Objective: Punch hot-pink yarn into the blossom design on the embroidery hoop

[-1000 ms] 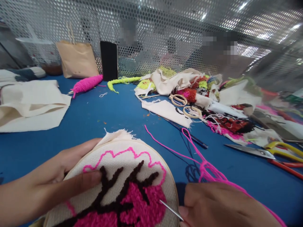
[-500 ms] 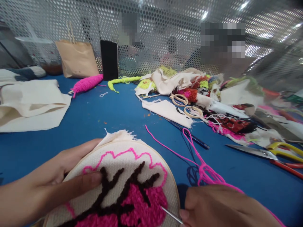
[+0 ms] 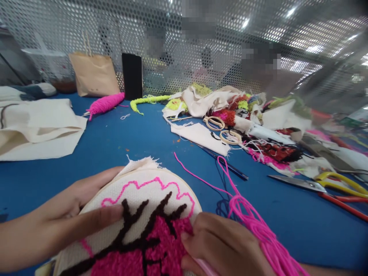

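Observation:
A round embroidery hoop (image 3: pixel 184 178) with cream fabric tilts towards me, worked with dark brown branches, a filled magenta patch (image 3: pixel 120 262) and a bright pink scalloped outline. My left hand (image 3: pixel 86 218) grips its left side, thumb on the front and fingers behind. Closed around a punch needle (image 3: pixel 206 267), my right hand (image 3: pixel 221 241) rests against the magenta stitches on the right; the needle's tip is hidden, and only a pale pink bit of handle shows below the fingers. Loose pink yarn (image 3: pixel 253 218) trails across the table beside and over this hand.
On the blue table (image 3: pixel 115 142), yellow-and-red-handled scissors (image 3: pixel 324 186) and a dark blue pen-like tool (image 3: pixel 235 170) lie right. Behind are a heap of fabric scraps (image 3: pixel 201 101), small hoops (image 3: pixel 214 122), a magenta yarn bundle (image 3: pixel 106 104), phone (image 3: pixel 132 76) and paper bag (image 3: pixel 94 74). Folded cloth (image 3: pixel 43 126) lies left.
My right hand has moved left and up onto the hoop's right part, so the metal needle is now covered. The pink yarn has shifted with it. My left hand keeps its grip.

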Motion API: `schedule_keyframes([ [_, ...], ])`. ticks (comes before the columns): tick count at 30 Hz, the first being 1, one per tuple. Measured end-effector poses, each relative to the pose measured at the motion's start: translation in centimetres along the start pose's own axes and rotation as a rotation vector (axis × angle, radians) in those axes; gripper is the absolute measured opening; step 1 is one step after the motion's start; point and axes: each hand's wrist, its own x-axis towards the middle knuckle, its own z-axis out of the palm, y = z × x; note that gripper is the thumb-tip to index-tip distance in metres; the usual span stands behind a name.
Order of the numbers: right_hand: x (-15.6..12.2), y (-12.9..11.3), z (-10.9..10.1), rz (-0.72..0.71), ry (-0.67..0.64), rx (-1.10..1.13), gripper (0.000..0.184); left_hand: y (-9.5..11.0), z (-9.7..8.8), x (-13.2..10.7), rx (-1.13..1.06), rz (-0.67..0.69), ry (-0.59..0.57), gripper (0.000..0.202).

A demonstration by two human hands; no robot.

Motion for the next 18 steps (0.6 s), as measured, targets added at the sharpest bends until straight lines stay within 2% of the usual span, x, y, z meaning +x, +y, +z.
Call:
schedule_keyframes([
  [4, 1.4, 0.2, -1.9, -0.062, -0.081, 0.246, 0.016, 1.2, 0.2, 0.5, -0.159, -0.048, -0.146, 0.053],
  [6, 1.7, 0.2, -2.6, -0.056, 0.002, 0.364, 0.006, 1.4, 0.0, 0.8, -0.229, -0.038, -0.181, 0.053],
  [8, 1.9, 0.3, -2.9, 0.018, 0.080, 0.431, 0.002, 1.4, -0.2, 1.0, -0.273, -0.071, -0.200, 0.054],
  [11, 2.1, 0.8, -2.8, 0.041, 0.132, 0.381, 0.007, 1.3, -0.3, 1.3, -0.400, -0.143, -0.253, 0.066],
  [15, 2.8, 1.6, -2.0, -0.192, 0.220, 0.224, 0.008, 1.4, -0.4, 1.3, -0.541, -0.161, -0.275, 0.067],
  [18, 3.2, 1.7, -1.7, -0.338, 0.259, 0.184, 0.006, 2.0, -0.5, 0.6, -0.567, -0.110, -0.246, 0.062],
])
